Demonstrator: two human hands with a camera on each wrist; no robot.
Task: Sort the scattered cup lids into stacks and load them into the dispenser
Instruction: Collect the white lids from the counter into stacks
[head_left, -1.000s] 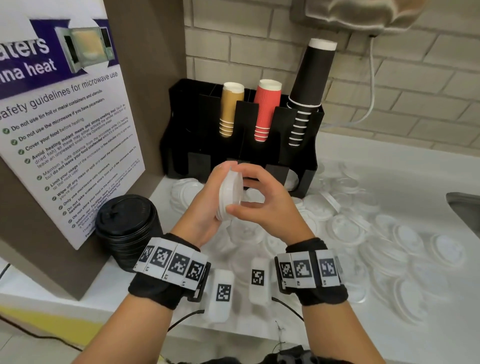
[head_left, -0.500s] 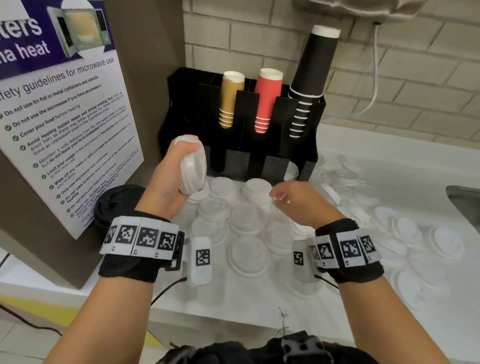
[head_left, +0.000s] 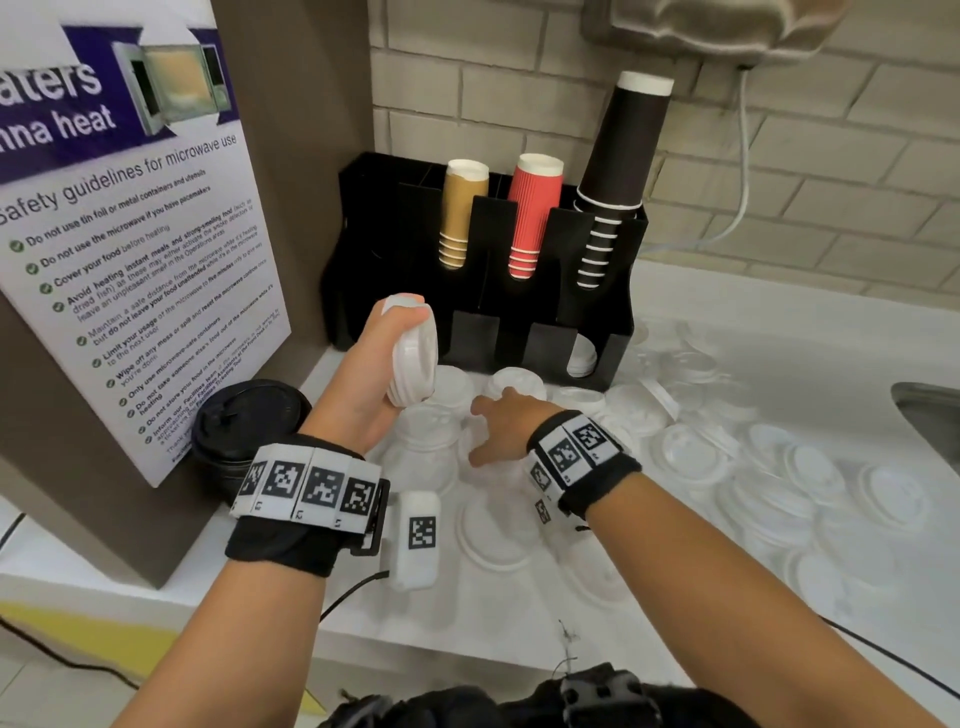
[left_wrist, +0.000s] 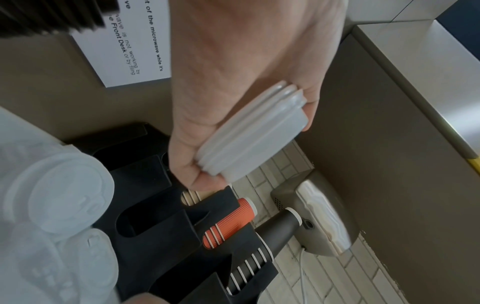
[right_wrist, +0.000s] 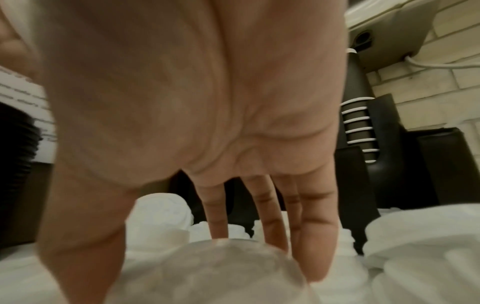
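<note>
White counter (head_left: 779, 332), loose white plastic cup lids (head_left: 691, 457) scattered right of black slotted dispenser (head_left: 519, 332). Stacking step: left hand (head_left: 371, 374) clamps small nested lid stack (head_left: 413, 358) before dispenser; right hand (head_left: 501, 431), fingers spread, over next lid. Next: pinch, nest.

Scattered lids (head_left: 691, 457) crowding dispenser (head_left: 483, 291) front

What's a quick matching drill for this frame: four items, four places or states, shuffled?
1. small lid stack
2. red cups
3. black lid stack
4. right hand

A. reaching down over the counter lids, fingers straight
B. on the counter beside the poster
C. middle cup slot of the dispenser
D. gripped in the left hand

Pairs: 1-D, 2-C, 3-B, 4-A
</note>
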